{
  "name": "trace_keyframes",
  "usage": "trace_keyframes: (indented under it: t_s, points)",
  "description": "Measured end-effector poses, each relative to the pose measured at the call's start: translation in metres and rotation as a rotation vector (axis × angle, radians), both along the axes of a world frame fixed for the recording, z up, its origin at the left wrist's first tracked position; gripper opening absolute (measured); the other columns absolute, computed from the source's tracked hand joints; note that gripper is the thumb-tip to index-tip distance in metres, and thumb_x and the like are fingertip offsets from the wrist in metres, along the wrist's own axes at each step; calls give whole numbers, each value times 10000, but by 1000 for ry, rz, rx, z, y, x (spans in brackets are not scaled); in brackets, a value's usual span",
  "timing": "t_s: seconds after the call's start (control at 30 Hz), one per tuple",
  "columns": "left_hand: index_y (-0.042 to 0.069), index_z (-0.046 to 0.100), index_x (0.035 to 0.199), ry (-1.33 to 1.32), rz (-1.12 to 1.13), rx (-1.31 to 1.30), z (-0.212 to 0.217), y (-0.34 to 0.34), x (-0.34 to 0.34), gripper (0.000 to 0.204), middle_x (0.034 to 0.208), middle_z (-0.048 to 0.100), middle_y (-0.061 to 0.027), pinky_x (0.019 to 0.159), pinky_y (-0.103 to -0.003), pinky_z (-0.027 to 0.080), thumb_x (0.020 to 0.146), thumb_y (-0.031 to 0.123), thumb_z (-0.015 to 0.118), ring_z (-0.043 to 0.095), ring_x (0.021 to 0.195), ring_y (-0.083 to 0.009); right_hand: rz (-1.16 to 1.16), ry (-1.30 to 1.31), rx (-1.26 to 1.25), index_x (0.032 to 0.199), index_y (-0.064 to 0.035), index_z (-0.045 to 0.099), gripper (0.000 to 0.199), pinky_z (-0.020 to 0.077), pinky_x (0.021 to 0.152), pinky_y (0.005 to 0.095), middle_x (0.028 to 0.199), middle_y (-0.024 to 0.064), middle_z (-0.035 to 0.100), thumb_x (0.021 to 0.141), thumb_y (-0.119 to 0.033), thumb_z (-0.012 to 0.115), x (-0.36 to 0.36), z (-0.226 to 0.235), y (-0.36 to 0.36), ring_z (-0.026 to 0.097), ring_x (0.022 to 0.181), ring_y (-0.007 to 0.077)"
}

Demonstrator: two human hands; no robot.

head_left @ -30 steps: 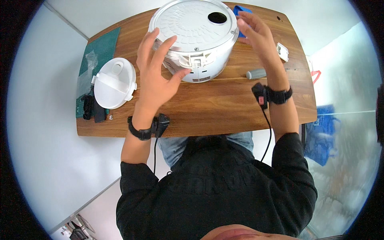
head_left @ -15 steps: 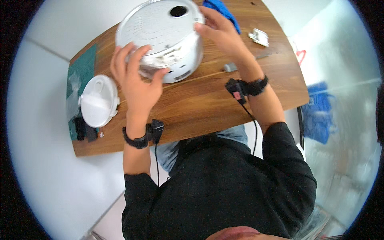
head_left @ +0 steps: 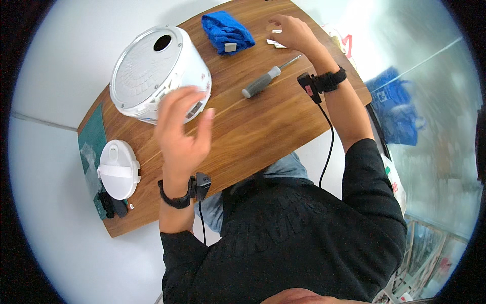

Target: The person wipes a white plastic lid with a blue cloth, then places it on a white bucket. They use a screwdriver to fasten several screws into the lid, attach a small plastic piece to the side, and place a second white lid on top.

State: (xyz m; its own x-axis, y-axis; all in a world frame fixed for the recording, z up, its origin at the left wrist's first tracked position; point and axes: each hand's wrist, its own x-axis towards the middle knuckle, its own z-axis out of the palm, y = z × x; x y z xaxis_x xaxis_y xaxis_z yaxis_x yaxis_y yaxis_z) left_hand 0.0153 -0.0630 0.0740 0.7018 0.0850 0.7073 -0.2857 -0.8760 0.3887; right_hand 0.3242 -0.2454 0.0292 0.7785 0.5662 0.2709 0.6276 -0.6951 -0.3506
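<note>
A white round appliance body [head_left: 199,76] rests on its side on the wooden table at the far left. Its grey metal base plate, with a dark round hole, is turned up and to the left. My left hand [head_left: 181,133] is just in front of it, slightly blurred, thumb and fingers apart and holding nothing. At the far right, my right hand [head_left: 292,33] reaches over a small white plastic part [head_left: 276,44] with its fingers stretched out. That part is partly hidden beneath the hand. Between the two hands lies a screwdriver [head_left: 262,81] with a grey handle.
A crumpled blue cloth [head_left: 227,31] lies at the back. On the left are a white oval lid [head_left: 118,169], a green mat [head_left: 91,126] with clear plastic on it, and small black items [head_left: 107,203]. Each wrist wears a strapped device with a cable.
Both hands have let go of the appliance, which now stands on the table. My right hand has moved right to the white plastic part. The view has shifted, revealing the whole screwdriver.
</note>
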Motion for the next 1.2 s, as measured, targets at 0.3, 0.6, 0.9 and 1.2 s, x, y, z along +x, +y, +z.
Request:
trace_keyframes:
  t_s: [0.3,0.6,0.9,1.2]
  points:
    - [46,726,991,268,-253,-143,-32,-31,72,142,911,745,-124,754,-381,556,851,66,740,715,853,-292,2,5,-221,1378,-163,611,689,541,985,510,1270,125,689,742,-321,825,51,-71,-19,601,1235,397]
    - [16,728,1036,403,-197,-242,-48,-11,51,186,957,754,-143,795,-355,560,858,64,744,729,871,-263,-13,45,-328,1252,-156,700,474,535,951,465,1196,158,714,802,-260,805,37,-58,-7,659,1128,368]
    - [22,730,1059,327,-174,-245,-30,3,-12,228,989,754,-131,838,-365,559,841,65,781,728,929,-270,213,157,182,1132,-61,749,230,559,739,373,1010,125,767,917,-139,728,-30,10,-14,714,832,233]
    - [31,740,1056,71,65,-567,-49,37,-34,296,996,757,-85,785,-302,579,785,54,859,723,874,-197,1157,391,517,974,-33,751,222,545,849,321,1033,78,732,791,93,742,-132,30,58,685,950,198]
